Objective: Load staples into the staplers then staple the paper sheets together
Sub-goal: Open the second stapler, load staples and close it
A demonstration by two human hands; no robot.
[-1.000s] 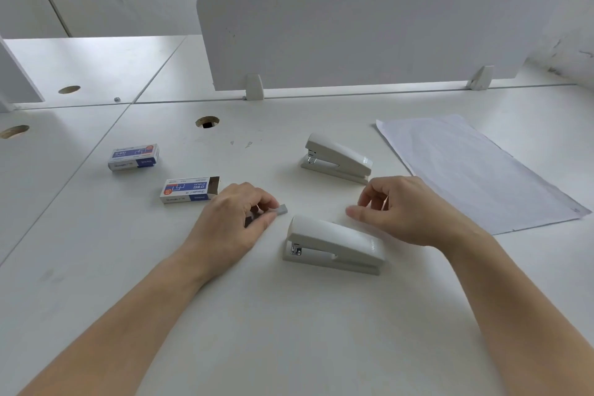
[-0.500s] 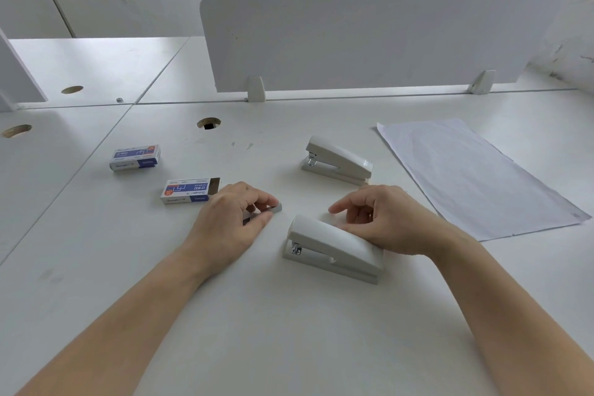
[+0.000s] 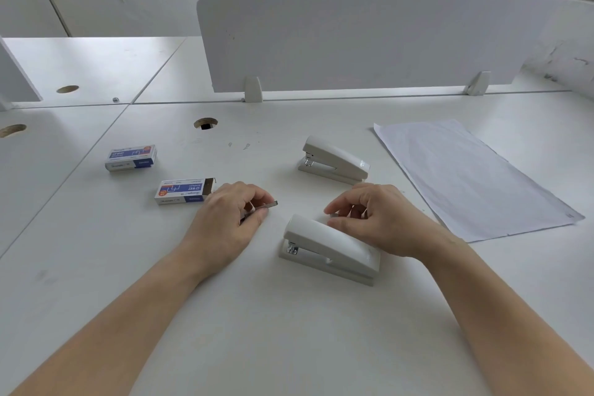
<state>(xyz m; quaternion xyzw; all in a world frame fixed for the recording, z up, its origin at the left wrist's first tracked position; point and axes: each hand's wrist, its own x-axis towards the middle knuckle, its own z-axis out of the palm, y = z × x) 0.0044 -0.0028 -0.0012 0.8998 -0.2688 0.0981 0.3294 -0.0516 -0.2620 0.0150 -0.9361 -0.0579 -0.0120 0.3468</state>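
Note:
Two white staplers lie on the white desk. The near stapler (image 3: 331,249) is closed and sits in front of me; the far stapler (image 3: 334,159) lies behind it. My left hand (image 3: 231,219) pinches a grey strip of staples (image 3: 268,205), resting on the desk left of the near stapler. My right hand (image 3: 376,219) hovers over the near stapler's rear top with fingers curled and apart, touching or nearly touching it. An open staple box (image 3: 184,191) lies just left of my left hand. Paper sheets (image 3: 466,177) lie at the right.
A second, closed staple box (image 3: 131,157) lies further left. A cable hole (image 3: 205,123) opens in the desk (image 3: 289,331) behind the boxes. A white divider panel (image 3: 369,42) stands along the back edge.
My right hand moved left onto the rear of the near stapler, and the stapler turned slightly. My left hand stayed put with the staple strip.

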